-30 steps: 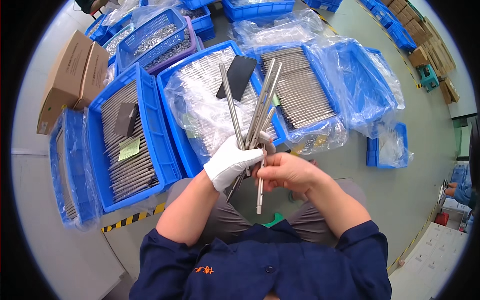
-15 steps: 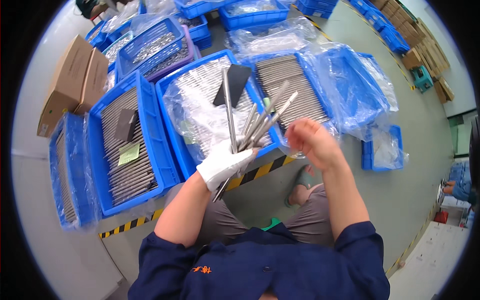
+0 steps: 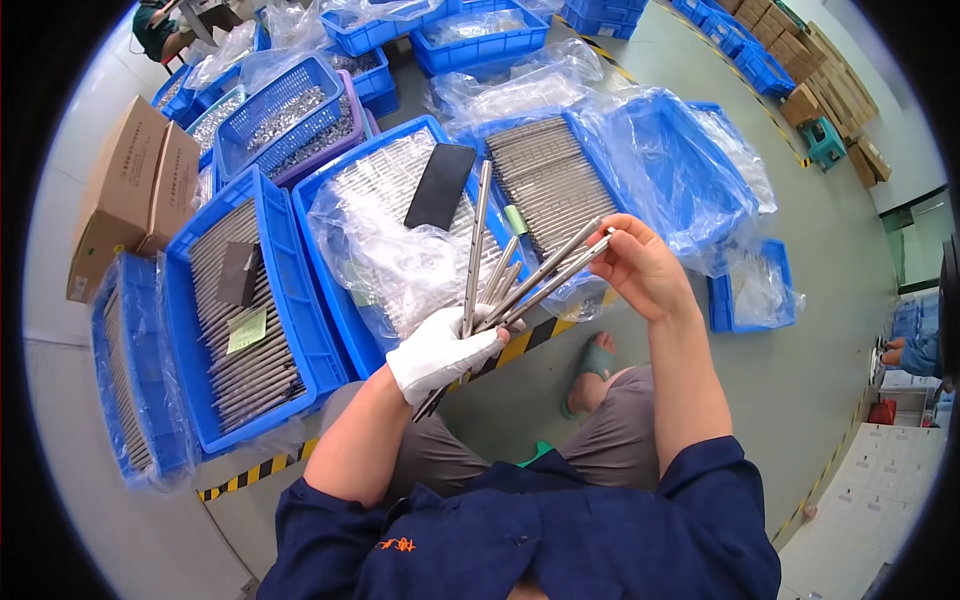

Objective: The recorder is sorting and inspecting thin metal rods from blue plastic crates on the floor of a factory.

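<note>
My left hand [image 3: 438,352], in a white glove, is closed round several slim metal rods [image 3: 476,245] that fan out upward. Some lower ends stick out beneath the glove. Bare, my right hand [image 3: 648,272] pinches the tip of one or two rods leaning to the right. Beyond my hands, a blue crate [image 3: 345,318] holds rows of shiny rods under clear plastic, with a flat black slab like a phone [image 3: 440,187] on top. To its right, another blue crate [image 3: 600,165] holds rows of darker rods; a small green roll [image 3: 515,220] is at its near left edge.
At the left, a blue crate [image 3: 328,375] of rods carries a dark block [image 3: 238,273] and a yellow-green note [image 3: 247,332]. Cardboard boxes [image 3: 125,195] stand behind it. A plastic-lined blue crate [image 3: 690,150] is at the right. Black-yellow tape [image 3: 285,465] marks the floor.
My right hand has closed from a loose, blurred pose onto the rod tips. The right-leaning rods have tilted further right toward it. My left hand keeps its grip.
</note>
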Action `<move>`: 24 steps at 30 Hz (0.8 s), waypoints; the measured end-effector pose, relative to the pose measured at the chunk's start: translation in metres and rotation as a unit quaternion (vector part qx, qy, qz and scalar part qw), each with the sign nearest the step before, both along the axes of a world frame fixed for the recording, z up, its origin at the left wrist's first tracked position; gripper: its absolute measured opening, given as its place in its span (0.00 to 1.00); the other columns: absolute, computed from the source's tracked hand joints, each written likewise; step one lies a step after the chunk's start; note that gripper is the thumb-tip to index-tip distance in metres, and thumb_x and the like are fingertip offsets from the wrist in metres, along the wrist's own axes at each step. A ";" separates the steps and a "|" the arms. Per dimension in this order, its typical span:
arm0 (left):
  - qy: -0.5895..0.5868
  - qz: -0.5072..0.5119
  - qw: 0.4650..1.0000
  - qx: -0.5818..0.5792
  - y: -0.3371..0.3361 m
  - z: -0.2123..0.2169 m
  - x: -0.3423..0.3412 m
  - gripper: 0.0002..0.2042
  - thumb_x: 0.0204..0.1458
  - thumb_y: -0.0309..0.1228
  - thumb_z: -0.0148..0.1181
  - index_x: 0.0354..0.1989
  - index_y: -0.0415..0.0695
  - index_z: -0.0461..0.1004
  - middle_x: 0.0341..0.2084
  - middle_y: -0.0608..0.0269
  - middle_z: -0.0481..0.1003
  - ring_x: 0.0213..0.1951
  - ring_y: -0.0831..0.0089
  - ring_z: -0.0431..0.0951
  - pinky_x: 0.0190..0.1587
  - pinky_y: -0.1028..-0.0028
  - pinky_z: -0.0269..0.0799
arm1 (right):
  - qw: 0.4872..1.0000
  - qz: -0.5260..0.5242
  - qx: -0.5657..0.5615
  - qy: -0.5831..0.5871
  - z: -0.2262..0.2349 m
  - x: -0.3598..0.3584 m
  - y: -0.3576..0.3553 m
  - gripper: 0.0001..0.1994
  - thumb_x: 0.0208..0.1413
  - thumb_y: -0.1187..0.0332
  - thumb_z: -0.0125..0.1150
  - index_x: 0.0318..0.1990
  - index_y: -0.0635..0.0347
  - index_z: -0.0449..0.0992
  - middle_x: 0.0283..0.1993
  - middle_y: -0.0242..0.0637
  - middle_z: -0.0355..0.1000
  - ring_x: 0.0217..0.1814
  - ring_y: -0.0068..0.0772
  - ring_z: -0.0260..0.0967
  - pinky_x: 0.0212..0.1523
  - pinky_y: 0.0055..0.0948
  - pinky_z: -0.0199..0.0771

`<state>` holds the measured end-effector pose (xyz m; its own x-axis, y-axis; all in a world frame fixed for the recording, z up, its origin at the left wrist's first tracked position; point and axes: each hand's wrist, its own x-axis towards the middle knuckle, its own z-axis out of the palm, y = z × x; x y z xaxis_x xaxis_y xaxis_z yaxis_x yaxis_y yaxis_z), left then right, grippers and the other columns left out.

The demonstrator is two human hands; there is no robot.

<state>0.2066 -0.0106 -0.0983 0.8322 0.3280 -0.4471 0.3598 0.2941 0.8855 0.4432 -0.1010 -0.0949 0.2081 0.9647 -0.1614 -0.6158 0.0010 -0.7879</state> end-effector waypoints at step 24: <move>-0.094 0.211 0.973 0.018 -0.012 -0.023 0.009 0.09 0.47 0.29 0.54 0.35 0.40 0.69 0.22 0.68 0.69 0.22 0.84 0.65 0.24 0.85 0.61 | 0.980 0.044 -0.181 -0.074 -0.025 -0.091 0.004 0.09 0.46 0.67 0.57 0.35 0.59 0.71 0.30 0.27 0.69 0.30 0.17 0.64 0.31 0.17 0.63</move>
<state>0.2152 -0.0224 -0.1209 0.6858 0.6712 -0.2814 0.0431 0.3485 0.9363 0.3525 -0.0973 -0.1204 0.1744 0.8648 -0.4709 -0.4800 -0.3429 -0.8075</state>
